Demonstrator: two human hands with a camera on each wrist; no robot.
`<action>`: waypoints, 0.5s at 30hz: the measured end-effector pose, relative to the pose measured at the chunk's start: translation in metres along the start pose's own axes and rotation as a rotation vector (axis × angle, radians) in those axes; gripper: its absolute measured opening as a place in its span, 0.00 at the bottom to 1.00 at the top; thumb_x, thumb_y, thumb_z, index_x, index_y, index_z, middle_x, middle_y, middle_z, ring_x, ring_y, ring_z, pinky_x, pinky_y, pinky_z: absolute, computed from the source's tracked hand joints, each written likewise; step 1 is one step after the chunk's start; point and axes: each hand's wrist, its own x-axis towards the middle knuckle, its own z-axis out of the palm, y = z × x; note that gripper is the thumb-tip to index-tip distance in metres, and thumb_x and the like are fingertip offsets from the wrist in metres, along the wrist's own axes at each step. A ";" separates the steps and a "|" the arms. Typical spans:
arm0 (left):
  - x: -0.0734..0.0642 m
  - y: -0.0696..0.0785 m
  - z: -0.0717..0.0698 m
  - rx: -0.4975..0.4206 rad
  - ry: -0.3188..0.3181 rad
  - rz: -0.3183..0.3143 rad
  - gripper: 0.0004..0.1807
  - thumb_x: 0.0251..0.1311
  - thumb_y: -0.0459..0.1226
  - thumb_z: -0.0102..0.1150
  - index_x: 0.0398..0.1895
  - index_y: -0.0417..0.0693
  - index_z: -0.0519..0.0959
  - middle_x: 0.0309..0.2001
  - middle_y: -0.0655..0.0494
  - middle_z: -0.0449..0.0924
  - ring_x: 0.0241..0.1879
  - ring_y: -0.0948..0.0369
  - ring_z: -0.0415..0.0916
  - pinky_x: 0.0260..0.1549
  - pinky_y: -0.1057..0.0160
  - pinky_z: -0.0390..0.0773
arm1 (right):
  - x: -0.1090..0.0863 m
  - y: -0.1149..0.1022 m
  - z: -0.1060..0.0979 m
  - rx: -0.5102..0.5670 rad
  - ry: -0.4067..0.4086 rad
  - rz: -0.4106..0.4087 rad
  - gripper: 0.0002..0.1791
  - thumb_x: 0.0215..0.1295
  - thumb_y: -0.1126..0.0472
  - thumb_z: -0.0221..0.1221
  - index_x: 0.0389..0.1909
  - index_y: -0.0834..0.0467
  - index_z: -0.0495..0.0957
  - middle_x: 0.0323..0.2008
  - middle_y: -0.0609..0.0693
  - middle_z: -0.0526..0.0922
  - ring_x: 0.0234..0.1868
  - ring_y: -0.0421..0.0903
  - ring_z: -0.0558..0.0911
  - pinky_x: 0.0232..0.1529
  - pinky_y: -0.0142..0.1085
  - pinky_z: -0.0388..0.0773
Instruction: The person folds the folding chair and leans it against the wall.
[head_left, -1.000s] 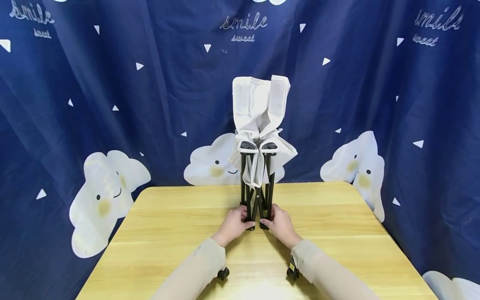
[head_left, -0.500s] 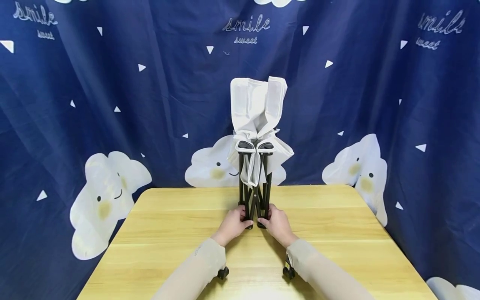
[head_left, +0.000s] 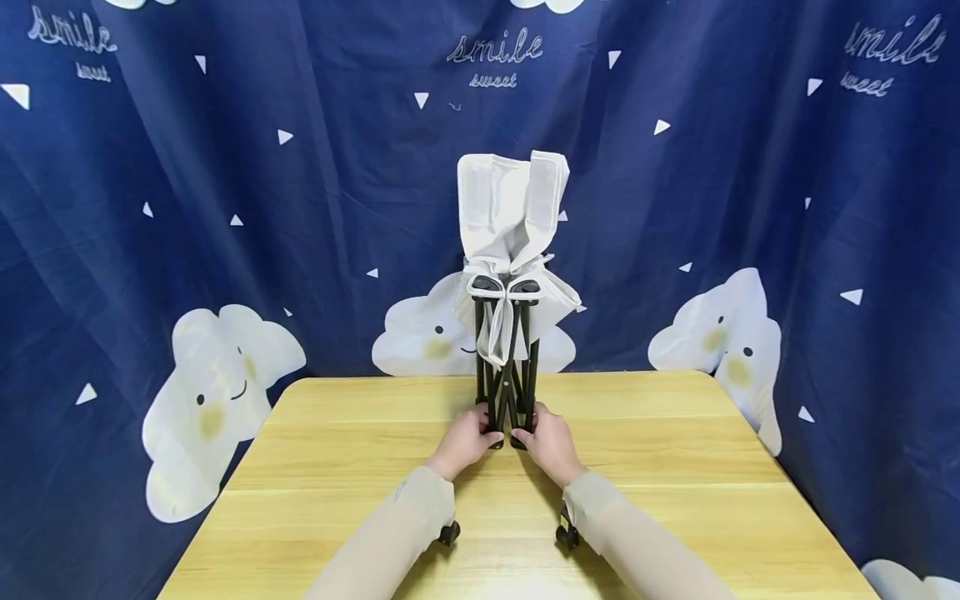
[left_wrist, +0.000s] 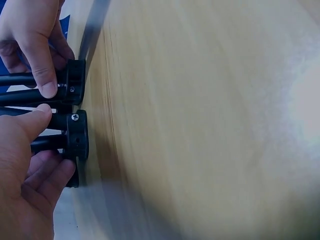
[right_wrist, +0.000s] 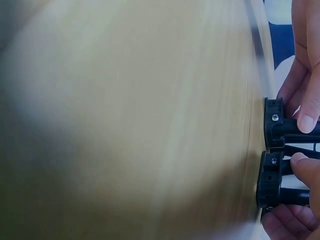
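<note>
A folding chair with white fabric [head_left: 510, 200] and crossed black legs [head_left: 507, 383] stands upright, bunched narrow, in the middle of the head view. My left hand [head_left: 467, 440] grips the left legs low down, thumb in front and fingers wrapped behind. On the other side my right hand [head_left: 549, 442] holds the right legs the same way. In the left wrist view, black plastic feet [left_wrist: 76, 135] with screws sit close together near the tabletop, the left thumb lying along a leg tube. Close by in the right wrist view, another foot [right_wrist: 270, 177] is beside the right hand [right_wrist: 305, 200].
The chair is over the far half of a light wooden table [head_left: 360, 500] with rounded back corners. Behind it hangs a dark blue curtain [head_left: 360, 167] with clouds and white triangles. Black wrist devices [head_left: 448, 533] hang under both beige sleeves [head_left: 397, 533].
My right hand has shifted left, bringing the right legs nearer the left ones. The chair's top has swung slightly left. Both hands keep their grip.
</note>
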 end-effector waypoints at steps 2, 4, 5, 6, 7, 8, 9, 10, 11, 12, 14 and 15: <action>0.003 -0.003 0.001 0.003 0.002 -0.002 0.13 0.66 0.32 0.75 0.48 0.39 0.81 0.38 0.45 0.92 0.38 0.53 0.91 0.40 0.59 0.89 | 0.002 -0.001 0.001 -0.006 0.000 0.003 0.20 0.68 0.59 0.75 0.52 0.65 0.80 0.31 0.51 0.87 0.31 0.48 0.86 0.34 0.44 0.84; 0.005 -0.007 0.003 0.004 0.009 0.002 0.13 0.65 0.32 0.75 0.48 0.38 0.81 0.38 0.44 0.92 0.38 0.53 0.91 0.40 0.59 0.89 | 0.004 -0.001 0.001 -0.011 0.002 0.009 0.19 0.68 0.59 0.75 0.51 0.64 0.80 0.31 0.52 0.87 0.31 0.49 0.86 0.34 0.45 0.84; 0.007 -0.008 0.004 0.011 0.015 0.007 0.14 0.65 0.32 0.75 0.48 0.38 0.81 0.38 0.44 0.92 0.38 0.53 0.92 0.39 0.59 0.89 | 0.005 -0.001 0.002 -0.015 0.004 0.008 0.19 0.68 0.59 0.75 0.50 0.64 0.80 0.30 0.51 0.86 0.30 0.48 0.85 0.34 0.45 0.83; 0.008 -0.009 0.004 0.015 0.017 0.009 0.14 0.65 0.32 0.76 0.47 0.38 0.81 0.37 0.44 0.92 0.37 0.53 0.91 0.39 0.60 0.89 | 0.007 -0.001 0.002 -0.015 0.006 0.009 0.18 0.67 0.58 0.75 0.49 0.63 0.80 0.30 0.51 0.86 0.30 0.48 0.85 0.33 0.44 0.83; 0.010 -0.010 0.004 0.018 0.019 0.008 0.14 0.64 0.32 0.76 0.47 0.38 0.81 0.37 0.44 0.93 0.37 0.53 0.91 0.39 0.59 0.88 | 0.009 0.000 0.003 -0.017 0.007 0.009 0.18 0.67 0.58 0.75 0.47 0.63 0.79 0.29 0.50 0.85 0.30 0.48 0.84 0.33 0.44 0.82; 0.011 -0.011 0.004 0.023 0.021 0.006 0.14 0.64 0.33 0.76 0.47 0.38 0.81 0.37 0.45 0.93 0.37 0.53 0.91 0.39 0.59 0.88 | 0.010 0.000 0.004 -0.019 0.007 0.013 0.17 0.67 0.58 0.75 0.46 0.62 0.79 0.29 0.50 0.85 0.29 0.48 0.84 0.33 0.44 0.81; 0.012 -0.011 0.004 0.026 0.022 0.005 0.14 0.64 0.33 0.76 0.47 0.38 0.81 0.37 0.45 0.93 0.37 0.53 0.91 0.39 0.58 0.88 | 0.012 0.001 0.005 -0.022 0.009 0.015 0.17 0.67 0.58 0.76 0.46 0.62 0.79 0.29 0.50 0.84 0.29 0.47 0.83 0.32 0.44 0.81; 0.013 -0.012 0.003 0.028 0.023 -0.001 0.14 0.65 0.33 0.76 0.48 0.38 0.82 0.37 0.45 0.93 0.37 0.53 0.91 0.40 0.57 0.89 | 0.013 0.001 0.005 -0.025 0.009 0.016 0.17 0.68 0.58 0.75 0.45 0.62 0.79 0.29 0.50 0.84 0.29 0.47 0.83 0.32 0.44 0.81; 0.015 -0.012 0.003 0.028 0.021 -0.008 0.14 0.65 0.33 0.75 0.48 0.38 0.82 0.37 0.45 0.93 0.38 0.53 0.92 0.41 0.56 0.89 | 0.015 0.001 0.006 -0.026 0.010 0.014 0.18 0.68 0.58 0.76 0.47 0.62 0.79 0.29 0.50 0.85 0.30 0.47 0.84 0.32 0.44 0.81; 0.015 -0.013 0.002 0.021 0.017 -0.018 0.13 0.66 0.33 0.75 0.48 0.39 0.82 0.38 0.45 0.93 0.39 0.52 0.92 0.43 0.55 0.89 | 0.016 0.001 0.007 -0.027 0.009 0.019 0.18 0.68 0.57 0.75 0.48 0.62 0.80 0.29 0.50 0.85 0.30 0.48 0.84 0.33 0.44 0.82; 0.018 -0.014 0.001 0.009 0.020 -0.022 0.14 0.66 0.33 0.75 0.49 0.38 0.82 0.38 0.44 0.93 0.40 0.51 0.92 0.44 0.53 0.90 | 0.019 0.000 0.008 -0.021 0.007 0.022 0.19 0.68 0.57 0.75 0.50 0.63 0.80 0.30 0.51 0.85 0.31 0.48 0.85 0.34 0.45 0.83; 0.020 -0.015 0.001 0.006 0.023 -0.019 0.14 0.65 0.32 0.75 0.49 0.38 0.82 0.38 0.43 0.93 0.40 0.50 0.92 0.45 0.52 0.90 | 0.021 0.000 0.009 -0.016 0.008 0.021 0.19 0.68 0.58 0.75 0.51 0.63 0.80 0.31 0.51 0.86 0.31 0.49 0.85 0.34 0.45 0.83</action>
